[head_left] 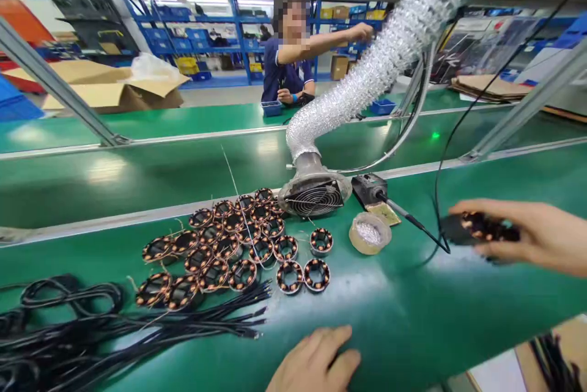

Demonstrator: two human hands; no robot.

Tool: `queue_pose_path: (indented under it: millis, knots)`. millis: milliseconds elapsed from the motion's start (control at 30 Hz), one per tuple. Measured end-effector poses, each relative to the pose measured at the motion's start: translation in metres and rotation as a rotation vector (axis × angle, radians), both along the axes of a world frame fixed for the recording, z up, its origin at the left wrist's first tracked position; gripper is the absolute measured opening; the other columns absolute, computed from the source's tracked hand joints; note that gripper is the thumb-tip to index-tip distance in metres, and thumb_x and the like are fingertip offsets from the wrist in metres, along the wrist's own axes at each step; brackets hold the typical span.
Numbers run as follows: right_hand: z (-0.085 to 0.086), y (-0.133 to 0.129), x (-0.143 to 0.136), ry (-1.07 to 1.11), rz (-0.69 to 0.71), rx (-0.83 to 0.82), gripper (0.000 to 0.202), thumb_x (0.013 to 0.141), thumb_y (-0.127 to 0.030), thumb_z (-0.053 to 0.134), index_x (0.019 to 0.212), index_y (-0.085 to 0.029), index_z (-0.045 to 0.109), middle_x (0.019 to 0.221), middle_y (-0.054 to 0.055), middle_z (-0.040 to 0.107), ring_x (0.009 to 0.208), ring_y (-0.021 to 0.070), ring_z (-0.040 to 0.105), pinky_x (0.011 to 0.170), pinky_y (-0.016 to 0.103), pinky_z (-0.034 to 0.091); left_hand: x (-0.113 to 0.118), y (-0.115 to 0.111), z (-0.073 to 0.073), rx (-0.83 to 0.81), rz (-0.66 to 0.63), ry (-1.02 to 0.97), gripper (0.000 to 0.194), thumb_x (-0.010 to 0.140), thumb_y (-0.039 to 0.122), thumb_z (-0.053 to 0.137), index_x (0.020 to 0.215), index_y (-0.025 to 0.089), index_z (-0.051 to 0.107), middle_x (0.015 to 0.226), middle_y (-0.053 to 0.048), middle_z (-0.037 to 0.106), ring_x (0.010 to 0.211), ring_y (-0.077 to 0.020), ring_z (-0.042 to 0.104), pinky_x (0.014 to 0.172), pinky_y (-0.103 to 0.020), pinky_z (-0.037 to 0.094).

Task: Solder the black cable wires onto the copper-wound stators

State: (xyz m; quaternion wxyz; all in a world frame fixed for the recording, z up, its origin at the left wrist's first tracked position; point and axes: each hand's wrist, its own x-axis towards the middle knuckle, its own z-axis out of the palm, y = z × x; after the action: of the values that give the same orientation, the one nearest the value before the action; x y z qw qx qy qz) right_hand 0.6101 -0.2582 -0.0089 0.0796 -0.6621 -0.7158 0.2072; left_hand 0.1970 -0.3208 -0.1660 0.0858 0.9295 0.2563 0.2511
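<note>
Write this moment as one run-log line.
right hand: holds coil ring | left hand: rests on green table | coil rings: grouped beside black cables

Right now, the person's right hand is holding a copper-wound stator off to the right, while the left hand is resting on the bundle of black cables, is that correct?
Not quite. The head view shows the left hand resting on the bare green bench top, apart from the black cables, which lie further left. The rest holds: the right hand holds a copper-wound stator off to the right.

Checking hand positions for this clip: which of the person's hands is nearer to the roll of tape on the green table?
Right, narrowly. The right hand, holding a copper-wound coil, is to the right of the tape roll. The left hand rests on the table, nearer the camera than the roll.
</note>
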Motion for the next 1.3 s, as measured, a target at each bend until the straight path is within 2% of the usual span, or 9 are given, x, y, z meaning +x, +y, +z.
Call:
queue_pose_path:
  millis: [67, 167, 367, 467, 533, 733, 1033, 1167, 1300]
  knots:
    - [-0.014, -0.034, -0.052, 0.11, 0.076, -0.092, 0.047, 0.081, -0.036, 0.068, 0.127, -0.031, 0.058, 0.115, 0.003, 0.07, 0.084, 0.0212, 0.071, 0.074, 0.028, 0.057, 0.016, 0.023, 0.013, 0.086, -0.141, 0.213, 0.039, 0.094, 0.035, 0.05, 0.128, 0.02, 0.059, 0.141, -0.008, 0.057, 0.124, -0.0227, 0.056, 0.102, -0.035, 0.05]
    - [-0.041, -0.045, -0.122, 0.146, 0.259, -0.148, 0.052, 0.072, -0.022, 0.075, 0.121, -0.029, 0.061, 0.122, 0.002, 0.067, 0.111, 0.0267, 0.063, 0.097, 0.034, 0.048, 0.032, 0.055, 0.021, 0.261, -0.03, 0.437, 0.045, 0.092, 0.019, 0.045, 0.134, 0.007, 0.055, 0.145, -0.017, 0.052, 0.137, -0.0293, 0.044, 0.113, -0.049, 0.037]
    - [-0.07, -0.025, -0.188, -0.006, 0.137, -0.041, 0.053, 0.075, -0.024, 0.07, 0.126, -0.022, 0.058, 0.108, 0.012, 0.068, 0.096, 0.0345, 0.067, 0.083, 0.043, 0.05, 0.034, 0.1, 0.026, 0.386, 0.136, 0.563, 0.041, 0.091, 0.006, 0.039, 0.122, 0.011, 0.066, 0.137, -0.014, 0.06, 0.137, -0.0274, 0.045, 0.115, -0.05, 0.034]
    - [-0.067, -0.034, -0.186, 0.039, 0.062, 0.003, 0.071, 0.083, -0.047, 0.065, 0.143, -0.019, 0.041, 0.122, 0.017, 0.063, 0.097, 0.0336, 0.066, 0.083, 0.044, 0.05, 0.023, 0.097, 0.04, 0.356, 0.142, 0.461, 0.037, 0.09, 0.004, 0.042, 0.117, 0.012, 0.066, 0.136, -0.014, 0.06, 0.137, -0.0288, 0.043, 0.113, -0.051, 0.035]
    - [-0.068, -0.044, -0.174, 0.173, -0.024, 0.021, 0.062, 0.089, -0.055, 0.053, 0.14, -0.021, 0.042, 0.121, 0.013, 0.064, 0.084, 0.0248, 0.068, 0.076, 0.037, 0.051, 0.011, 0.082, 0.047, 0.276, 0.179, 0.26, 0.037, 0.088, 0.001, 0.043, 0.112, 0.016, 0.067, 0.131, -0.012, 0.063, 0.13, -0.0282, 0.05, 0.107, -0.05, 0.04]
    - [-0.097, -0.056, -0.147, 0.436, -0.112, 0.105, 0.024, 0.09, -0.035, 0.043, 0.095, -0.022, 0.062, 0.09, 0.004, 0.07, 0.074, 0.0189, 0.065, 0.067, 0.03, 0.049, -0.008, 0.029, 0.046, -0.19, 0.241, -0.078, 0.024, 0.092, 0.013, 0.047, 0.113, 0.016, 0.058, 0.11, -0.011, 0.065, 0.103, -0.0216, 0.061, 0.089, -0.036, 0.053]
    - [-0.101, -0.015, -0.159, 0.477, -0.02, 0.172, 0.02, 0.086, -0.026, 0.043, 0.089, -0.02, 0.063, 0.08, 0.001, 0.067, 0.065, 0.0158, 0.056, 0.063, 0.028, 0.042, 0.04, 0.116, 0.068, 0.072, 0.369, 0.319, 0.037, 0.085, 0.019, 0.052, 0.119, 0.005, 0.061, 0.116, -0.021, 0.065, 0.111, -0.036, 0.056, 0.095, -0.052, 0.045]
    - [-0.112, -0.019, -0.161, 0.502, -0.005, 0.158, 0.021, 0.089, -0.028, 0.043, 0.09, -0.02, 0.062, 0.081, 0.001, 0.067, 0.066, 0.0153, 0.055, 0.062, 0.027, 0.04, 0.045, 0.117, 0.066, 0.037, 0.331, 0.339, 0.039, 0.081, 0.018, 0.053, 0.115, 0.003, 0.064, 0.101, -0.02, 0.069, 0.096, -0.0338, 0.059, 0.086, -0.049, 0.05]
    - [-0.122, -0.027, -0.156, 0.531, -0.003, 0.123, 0.02, 0.09, -0.025, 0.042, 0.092, -0.02, 0.062, 0.083, 0.001, 0.067, 0.068, 0.0152, 0.056, 0.065, 0.027, 0.042, 0.034, 0.108, 0.062, -0.007, 0.281, 0.254, 0.048, 0.08, 0.018, 0.053, 0.127, 0.008, 0.057, 0.12, -0.016, 0.066, 0.109, -0.0282, 0.057, 0.098, -0.042, 0.047]
